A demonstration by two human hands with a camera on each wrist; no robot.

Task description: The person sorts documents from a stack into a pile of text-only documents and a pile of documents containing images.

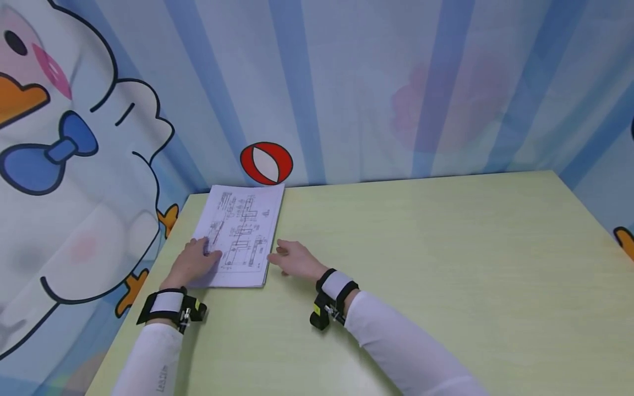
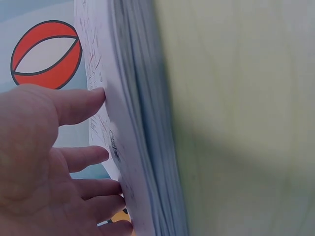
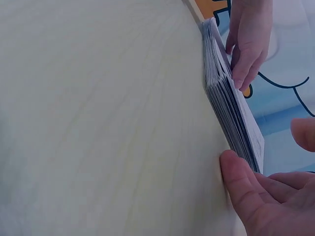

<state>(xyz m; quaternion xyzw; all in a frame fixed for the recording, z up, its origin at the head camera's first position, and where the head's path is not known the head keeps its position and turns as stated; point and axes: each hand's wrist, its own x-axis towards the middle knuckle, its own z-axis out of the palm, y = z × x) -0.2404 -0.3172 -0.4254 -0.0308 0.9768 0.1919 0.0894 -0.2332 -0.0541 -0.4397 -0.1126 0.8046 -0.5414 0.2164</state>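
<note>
A thick stack of paper sheets [image 1: 252, 231], its top page printed with line drawings, lies at the left end of the table in the head view. My left hand [image 1: 190, 264] rests its fingertips on the top page near the left edge. In the left wrist view, that hand's fingers [image 2: 81, 105] are spread and the layered side of the stack [image 2: 147, 118] shows. My right hand [image 1: 299, 261] is at the stack's right edge. The right wrist view has its fingers [image 3: 241, 184] against the side of the stack [image 3: 224, 93], the thumb held apart.
The pale wooden table [image 1: 421, 258] extends far to the right of the stack. Behind it hangs a blue striped curtain [image 1: 346, 93] with a red and white ball print [image 1: 284, 162]. A large cartoon duck [image 1: 99, 231] is printed along the left side.
</note>
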